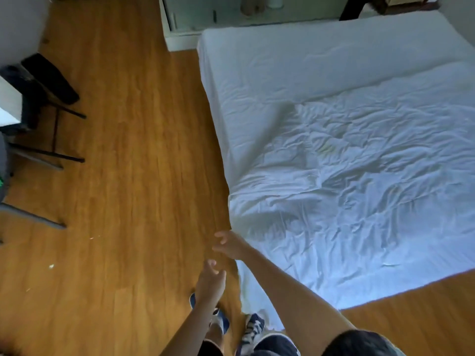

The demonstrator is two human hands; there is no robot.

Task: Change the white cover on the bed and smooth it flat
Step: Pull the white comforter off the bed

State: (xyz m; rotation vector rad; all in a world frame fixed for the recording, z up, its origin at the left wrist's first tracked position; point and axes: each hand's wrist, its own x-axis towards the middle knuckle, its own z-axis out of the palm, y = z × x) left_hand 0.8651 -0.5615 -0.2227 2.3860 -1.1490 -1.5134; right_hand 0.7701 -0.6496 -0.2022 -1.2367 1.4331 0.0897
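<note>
A wrinkled white cover [359, 181] lies spread over the nearer part of the bed [295, 62], whose far part shows a smoother white sheet. The cover's near left corner hangs over the bed's edge towards the floor. My right hand [230, 244] reaches out beside that left edge, fingers loosely curled, holding nothing that I can see. My left hand [210, 278] is stretched out just below it over the wooden floor, fingers also relaxed and empty. Both hands are blurred.
Wooden floor [128, 176] fills the left side. A dark folding chair [46, 98] and table legs stand at the far left. A white cabinet base [180, 39] sits beyond the bed's far corner. My feet in sandals [231, 325] stand at the bed's corner.
</note>
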